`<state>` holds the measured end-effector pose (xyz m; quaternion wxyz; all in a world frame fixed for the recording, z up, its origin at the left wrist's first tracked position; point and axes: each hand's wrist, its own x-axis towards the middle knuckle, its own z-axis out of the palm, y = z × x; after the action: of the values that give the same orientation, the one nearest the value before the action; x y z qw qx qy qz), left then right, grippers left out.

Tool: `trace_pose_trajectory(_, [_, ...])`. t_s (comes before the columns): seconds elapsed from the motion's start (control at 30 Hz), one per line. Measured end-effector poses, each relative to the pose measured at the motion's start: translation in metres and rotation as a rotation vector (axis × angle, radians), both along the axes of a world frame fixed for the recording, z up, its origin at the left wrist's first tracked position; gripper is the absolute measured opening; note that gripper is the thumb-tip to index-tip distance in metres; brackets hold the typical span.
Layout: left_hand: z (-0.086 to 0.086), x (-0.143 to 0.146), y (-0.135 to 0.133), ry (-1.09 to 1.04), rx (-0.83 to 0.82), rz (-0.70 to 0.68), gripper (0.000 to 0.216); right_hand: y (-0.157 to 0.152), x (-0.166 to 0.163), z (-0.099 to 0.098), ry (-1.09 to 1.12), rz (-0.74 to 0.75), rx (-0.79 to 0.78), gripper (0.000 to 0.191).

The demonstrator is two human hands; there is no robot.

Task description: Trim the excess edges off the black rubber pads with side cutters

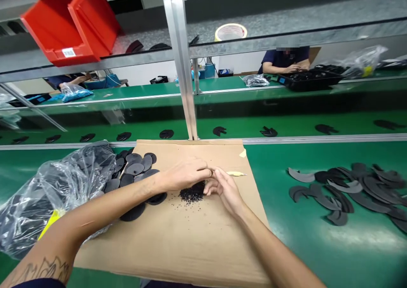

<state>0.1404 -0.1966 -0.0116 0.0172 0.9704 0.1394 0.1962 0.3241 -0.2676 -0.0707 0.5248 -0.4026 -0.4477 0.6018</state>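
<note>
- My left hand (190, 173) and right hand (224, 190) meet at the fingertips above a brown cardboard sheet (190, 245) on the green tabletop (280, 211).
- The fingers of my left hand are bent and drawn together; those of my right are loosely curled, partly open. Whether either pinches something small, I cannot tell.
- Just below and beside my fingers, a heap of tiny black bits (190, 194) lies on the cardboard, with strays around its near edge. A sweep of my right hand through it could scatter more of them, and anything dark dropped there would be hard to pick out.
- Black discs (135, 169) lie loose and overlapping around my left forearm, near a bulging clear bag (79, 173). A careless drag of that arm could push discs into the bits, or a slump of the bag could shift the stack.
- Beyond my right hand rests a slim yellow tool (235, 174); reaching for it without looking could risk a prick if its narrow tip is sharp.
- Curved dark pieces (337, 194) lie in a spread at right, well apart from my hands.
</note>
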Motion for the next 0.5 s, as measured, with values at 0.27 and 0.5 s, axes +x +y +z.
trace_pose_trajectory(0.27, [0.021, 0.054, 0.050, 0.168, -0.287, 0.089, 0.023, 0.005, 0.004, -0.007, 0.050, -0.284, 0.020, 0.044])
trace_pose_trajectory(0.5, [-0.018, 0.130, 0.155, 0.260, -0.196, 0.472, 0.041, 0.004, 0.002, -0.009, 0.045, -0.346, -0.005, 0.034])
